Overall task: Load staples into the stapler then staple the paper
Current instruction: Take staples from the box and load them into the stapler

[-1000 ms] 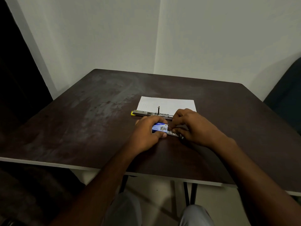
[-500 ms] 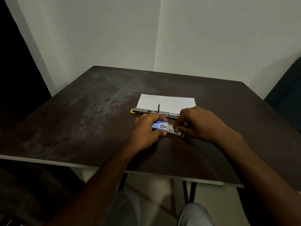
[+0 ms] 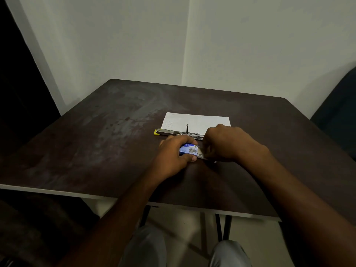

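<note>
A small blue staple box (image 3: pixel 188 150) lies on the dark table (image 3: pixel 100 143), gripped by my left hand (image 3: pixel 173 157) between fingers and thumb. From the box's right end a pale inner tray or strip (image 3: pixel 202 156) sticks out, and my right hand (image 3: pixel 227 143) has its curled fingers at that end; what they pinch is hidden. Behind the hands the metal stapler (image 3: pixel 173 132) lies swung wide open, its yellow tip to the left and a thin rod standing up from it. A white sheet of paper (image 3: pixel 198 121) lies flat just beyond the stapler.
The table's near edge (image 3: pixel 57 192) runs below my forearms, with my knees under it. White walls meet in a corner behind the table. A dark chair back (image 3: pixel 339 101) shows at the far right.
My right hand has shifted slightly left and closer against the box's open end, now covering more of the stapler's right part. The left hand keeps its grip on the box.
</note>
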